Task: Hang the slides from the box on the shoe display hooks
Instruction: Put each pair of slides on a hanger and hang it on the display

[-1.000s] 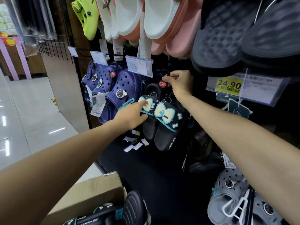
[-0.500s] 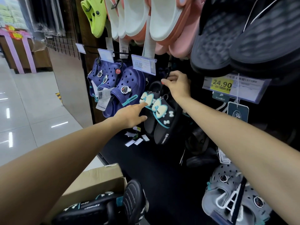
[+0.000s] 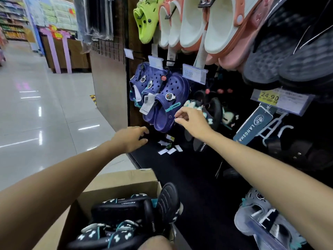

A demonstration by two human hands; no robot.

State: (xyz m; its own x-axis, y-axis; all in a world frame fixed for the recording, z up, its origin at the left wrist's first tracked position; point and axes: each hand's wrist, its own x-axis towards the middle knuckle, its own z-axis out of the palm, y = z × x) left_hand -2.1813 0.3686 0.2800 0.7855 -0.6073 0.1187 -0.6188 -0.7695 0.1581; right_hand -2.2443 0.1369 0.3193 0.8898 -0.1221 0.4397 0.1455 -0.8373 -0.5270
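Both your hands have come off the hung black slides (image 3: 212, 112), left grip (image 3: 132, 138) and right grip (image 3: 191, 120) released and empty, while more slides (image 3: 126, 213) wait below in the box (image 3: 124, 179).

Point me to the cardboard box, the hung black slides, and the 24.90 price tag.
cardboard box (image 3: 126, 179): head view, on its far flap.
hung black slides (image 3: 215, 110): head view, on an upturned sole.
24.90 price tag (image 3: 269, 97): head view, on its yellow part.

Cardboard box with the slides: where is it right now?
Head view, bottom centre-left: the cardboard box sits below the left hand, at the foot of the black display, with black slides inside.
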